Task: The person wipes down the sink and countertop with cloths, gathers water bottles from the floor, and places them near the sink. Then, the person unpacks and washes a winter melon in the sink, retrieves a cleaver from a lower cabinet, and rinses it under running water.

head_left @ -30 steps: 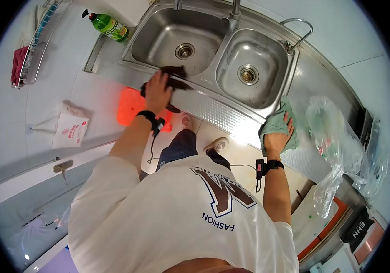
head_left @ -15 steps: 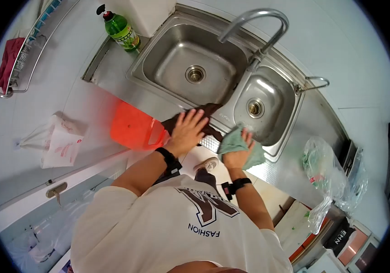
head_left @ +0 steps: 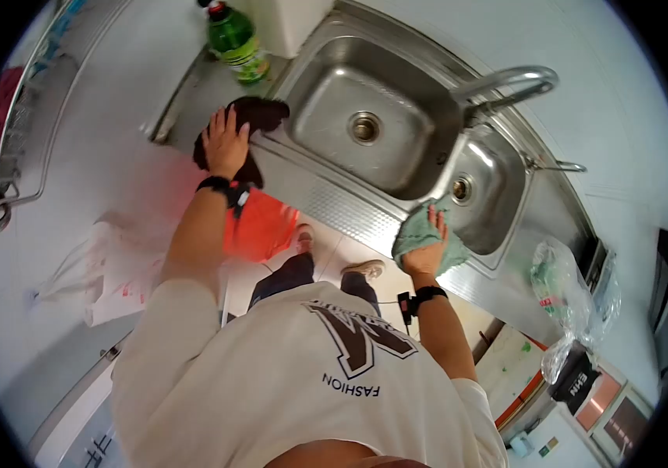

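My left hand [head_left: 226, 146] lies with fingers spread on a dark brown cloth [head_left: 265, 113], pressing it onto the steel counter left of the large sink basin [head_left: 326, 117]. A green cloth [head_left: 452, 248] is under my right hand [head_left: 427, 248], at the front rim near the small basin [head_left: 498, 187]. The fingers of that hand stretch out flat over the fabric. Both cloths are partly covered by the hands. Black bands circle both wrists.
A green pump bottle [head_left: 240, 51] stands at the back left, behind the brown cloth. The faucet [head_left: 517, 82] arches over the sink. Clear plastic bags [head_left: 564, 292] lie on the right counter. Below the counter hangs or stands something orange-red [head_left: 262, 226]. A white bag [head_left: 120, 273] hangs at left.
My left hand and the brown cloth have moved left along the counter, from the sink's front middle to its left end. My right hand stays on the green cloth. The camera view has shifted.
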The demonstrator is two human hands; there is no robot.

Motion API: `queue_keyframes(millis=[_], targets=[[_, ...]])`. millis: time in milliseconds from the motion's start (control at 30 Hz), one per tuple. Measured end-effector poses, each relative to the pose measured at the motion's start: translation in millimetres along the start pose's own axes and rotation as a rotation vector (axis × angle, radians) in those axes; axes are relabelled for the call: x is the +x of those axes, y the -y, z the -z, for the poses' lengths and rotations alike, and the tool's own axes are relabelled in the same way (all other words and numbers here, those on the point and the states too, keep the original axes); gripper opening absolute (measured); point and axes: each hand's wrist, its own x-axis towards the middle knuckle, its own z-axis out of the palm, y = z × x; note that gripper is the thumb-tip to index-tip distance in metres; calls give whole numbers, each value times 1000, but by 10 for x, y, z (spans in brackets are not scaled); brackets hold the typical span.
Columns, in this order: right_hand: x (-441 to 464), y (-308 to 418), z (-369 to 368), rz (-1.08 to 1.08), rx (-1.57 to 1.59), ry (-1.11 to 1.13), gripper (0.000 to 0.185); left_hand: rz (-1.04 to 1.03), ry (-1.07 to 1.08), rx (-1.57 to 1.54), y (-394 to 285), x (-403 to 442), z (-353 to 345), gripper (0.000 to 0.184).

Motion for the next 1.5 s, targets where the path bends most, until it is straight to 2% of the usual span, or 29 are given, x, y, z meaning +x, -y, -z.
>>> queue_keyframes(millis=[33, 100, 200, 267, 300, 367, 433, 500, 567, 700, 800, 867, 1000, 1133, 1200, 1333, 1367, 1433, 1500], targets=[[-6, -20, -70, 7, 10, -29, 59, 139, -37, 36, -9, 56, -9, 58], [-14, -28, -99, 19, 10, -69, 57, 149, -96, 122, -95, -26, -142, 58], [-17, -31, -81, 39, -10, -60, 58, 44, -42, 81, -242, -355, -18, 60], [-29, -26, -89, 57, 1, -97, 58, -123, 29, 26, -187, -433, 14, 60], [-32, -22, -94, 67, 6, -115, 58, -131, 43, 19, -158, -351, 75, 60], [-17, -18, -62, 51, -5, -92, 56, 42, 201, 136, -92, 6, 174, 61], [-21, -48, -89, 44, -4, -99, 57, 116, 44, 169, 37, 345, -12, 60], [-6, -51, -77, 37, -11, -98, 57, 122, -15, 163, 183, 668, -186, 60], [1, -57, -69, 41, 31, -106, 55, 86, 26, 250, 270, 926, -223, 61], [4, -66, -95, 34, 54, -115, 54, 80, -5, 202, 379, 1084, -266, 60], [9, -74, -39, 23, 104, -141, 54, 21, -11, 196, 442, 882, -178, 59], [-9, -83, -34, 11, 150, -152, 53, -35, -84, 187, 534, 520, -151, 56], [-14, -64, 59, -4, 163, -92, 56, -28, -33, 126, 348, -280, -86, 55], [-26, -74, 27, -10, 104, -91, 54, -298, 29, 95, -394, -918, -67, 51], [-29, -78, 22, -17, 97, -99, 53, -510, 93, 41, -789, -1107, 24, 52], [-48, -66, 35, -26, 87, -96, 50, -938, 352, -188, -1560, -1317, 261, 54], [-51, -66, 40, -24, 74, -85, 49, -1046, 334, -193, -1730, -1361, 238, 56], [-56, -61, 42, -28, 88, -104, 48, -1201, 359, -274, -2084, -1395, 264, 56], [-57, -73, 17, -11, 143, -168, 46, -1216, 353, -291, -2350, -1434, 228, 55]])
